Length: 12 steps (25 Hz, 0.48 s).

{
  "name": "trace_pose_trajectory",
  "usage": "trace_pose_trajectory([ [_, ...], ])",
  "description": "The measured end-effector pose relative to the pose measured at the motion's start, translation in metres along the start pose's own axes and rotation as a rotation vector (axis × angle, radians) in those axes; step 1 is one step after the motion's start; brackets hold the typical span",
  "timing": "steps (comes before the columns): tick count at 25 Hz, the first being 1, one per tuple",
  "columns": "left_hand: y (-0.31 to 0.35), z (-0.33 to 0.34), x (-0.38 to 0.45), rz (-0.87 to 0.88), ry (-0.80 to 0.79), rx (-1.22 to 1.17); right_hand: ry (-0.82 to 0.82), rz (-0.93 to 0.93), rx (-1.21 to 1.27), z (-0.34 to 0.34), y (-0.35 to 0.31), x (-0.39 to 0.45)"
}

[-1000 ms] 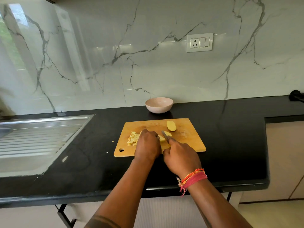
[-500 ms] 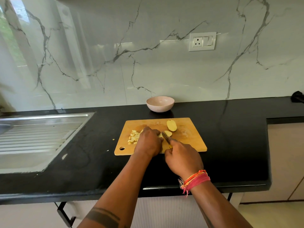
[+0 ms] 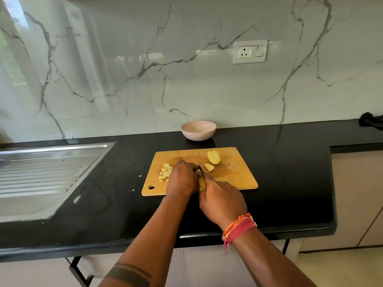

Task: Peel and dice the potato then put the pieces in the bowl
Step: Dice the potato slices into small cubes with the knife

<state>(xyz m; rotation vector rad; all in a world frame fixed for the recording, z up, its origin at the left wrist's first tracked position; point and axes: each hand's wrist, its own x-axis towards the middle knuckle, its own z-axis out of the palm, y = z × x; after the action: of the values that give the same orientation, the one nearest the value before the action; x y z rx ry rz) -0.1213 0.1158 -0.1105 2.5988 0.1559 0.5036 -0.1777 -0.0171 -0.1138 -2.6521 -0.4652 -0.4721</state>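
Note:
On the wooden cutting board (image 3: 234,179) my left hand (image 3: 182,178) curls over a potato piece, which it mostly hides. My right hand (image 3: 222,200) grips a knife (image 3: 200,169) whose blade tip shows between the two hands. A pile of diced potato (image 3: 165,172) lies on the board to the left of my left hand. A potato half (image 3: 213,157) and a smaller slice (image 3: 209,167) lie toward the board's far right. The pale pink bowl (image 3: 198,130) stands behind the board with nothing visible in it.
The black countertop (image 3: 290,172) carries a steel sink drainboard (image 3: 41,172) on the left. A few potato scraps (image 3: 140,176) lie on the counter left of the board. A dark object (image 3: 371,120) sits at the far right by the marble wall.
A small slice now lies free to the right of the blade. Both hands stay at the same place on the board, and the camera view has shifted slightly.

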Motion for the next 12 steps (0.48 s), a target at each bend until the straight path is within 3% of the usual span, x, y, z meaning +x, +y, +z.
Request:
trace_pose_trajectory([
  [12, 0.001, 0.004, 0.005, -0.028, 0.014, 0.014, -0.044, -0.006, -0.019, -0.009, 0.004, -0.02],
])
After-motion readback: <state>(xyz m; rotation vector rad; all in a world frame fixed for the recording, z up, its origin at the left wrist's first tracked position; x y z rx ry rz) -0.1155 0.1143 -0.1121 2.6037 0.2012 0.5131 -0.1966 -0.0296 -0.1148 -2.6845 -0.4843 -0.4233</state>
